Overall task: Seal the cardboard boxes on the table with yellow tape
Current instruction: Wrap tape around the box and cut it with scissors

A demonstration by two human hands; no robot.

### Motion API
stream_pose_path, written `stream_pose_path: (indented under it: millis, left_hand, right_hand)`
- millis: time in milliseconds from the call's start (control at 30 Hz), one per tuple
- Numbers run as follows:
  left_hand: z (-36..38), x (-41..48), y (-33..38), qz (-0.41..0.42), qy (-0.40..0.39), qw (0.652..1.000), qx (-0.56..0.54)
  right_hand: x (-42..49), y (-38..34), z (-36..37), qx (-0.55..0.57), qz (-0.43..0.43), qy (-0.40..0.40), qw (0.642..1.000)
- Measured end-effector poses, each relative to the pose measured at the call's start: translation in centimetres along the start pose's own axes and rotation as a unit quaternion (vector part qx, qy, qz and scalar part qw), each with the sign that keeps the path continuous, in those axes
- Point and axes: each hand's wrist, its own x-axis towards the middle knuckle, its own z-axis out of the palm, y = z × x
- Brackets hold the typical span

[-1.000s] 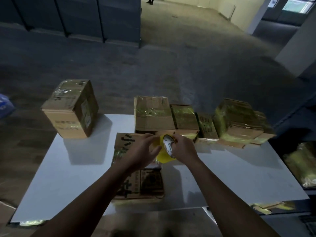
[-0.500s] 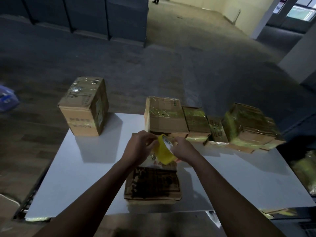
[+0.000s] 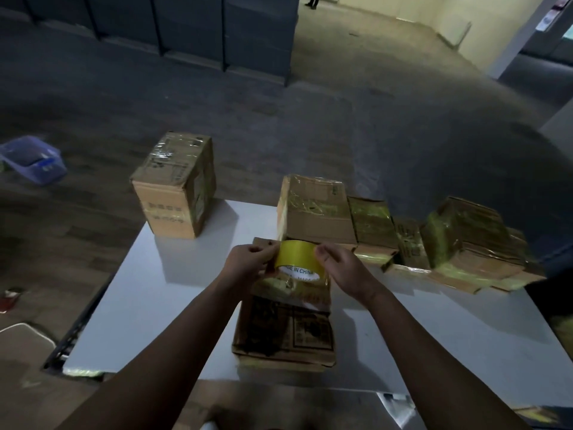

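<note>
yellow tape roll (image 3: 297, 254) between both hands

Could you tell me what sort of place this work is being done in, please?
Probably a warehouse or packing area: a wide bare concrete floor, a row of dark storage units at the far side, and a white table loaded with taped cardboard boxes.

A person's left hand (image 3: 248, 263) and right hand (image 3: 344, 271), both bare, on slim forearms left uncovered as far as the frame's lower edge.
</note>
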Motion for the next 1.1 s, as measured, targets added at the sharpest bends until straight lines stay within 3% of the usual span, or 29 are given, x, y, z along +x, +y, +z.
stream_pose_path:
  millis: [167, 300, 733, 1100]
  left_hand:
    - [-0.4, -0.7, -0.3, 0.006, 0.021, 0.999, 0.028]
    - [-2.0, -0.6, -0.7, 0.005, 0.069, 0.997, 0.036]
    - [-5.2, 0.2, -4.0, -0.067, 0.094, 0.993, -0.006]
    - [-4.7, 2.0, -5.5, -0.186, 0.073, 0.977, -0.081]
  right_hand:
    - [0.8, -0.7, 0.4, -0.028, -0.052, -0.007, 0.998]
    - [1.4, -0.9, 0.1, -0.143, -0.086, -0.011, 0.986]
    - [2.6, -3.9, 5.3, -0.323, -0.047, -0.043, 0.944]
    - [3.9, -4.2, 6.7, -0.357, -0.006, -0.056, 0.933]
